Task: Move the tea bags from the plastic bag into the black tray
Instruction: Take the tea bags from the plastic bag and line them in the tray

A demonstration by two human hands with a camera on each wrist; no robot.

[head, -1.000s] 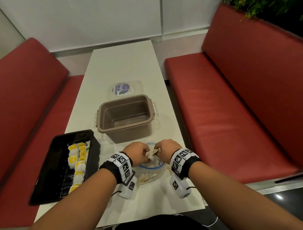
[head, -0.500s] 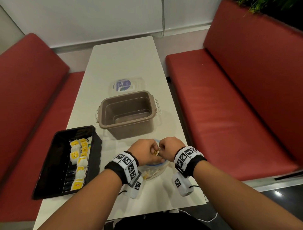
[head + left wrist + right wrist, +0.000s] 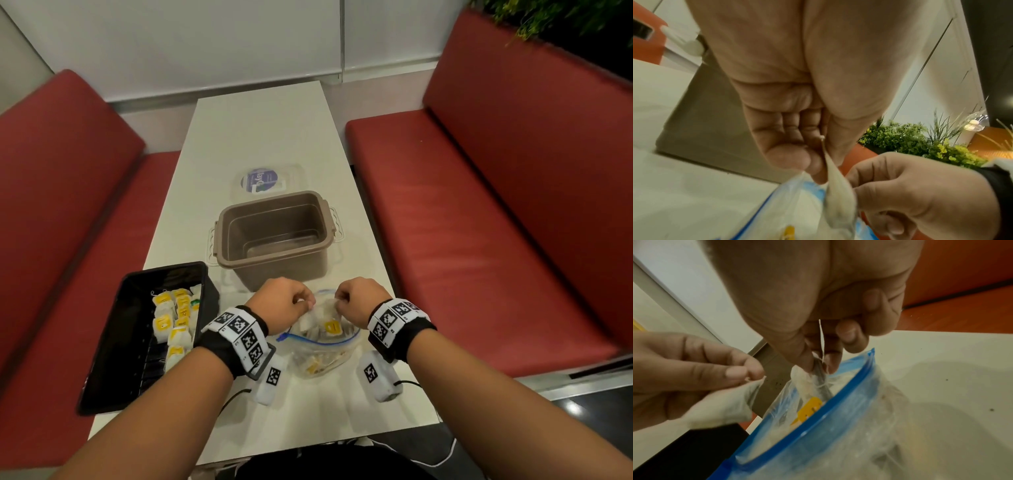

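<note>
My left hand point(image 3: 279, 303) pinches one tea bag point(image 3: 838, 199), my right hand point(image 3: 359, 301) pinches another tea bag point(image 3: 803, 382), both above open plastic bag point(image 3: 322, 356).

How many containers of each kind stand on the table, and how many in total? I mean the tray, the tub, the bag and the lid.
Black tray, with tea bags inside: 1
Brown tub, nothing visible inside: 1
Clear plastic bag with blue zip edge: 1
Clear lid with blue label, behind the tub: 1
Total: 4
</note>
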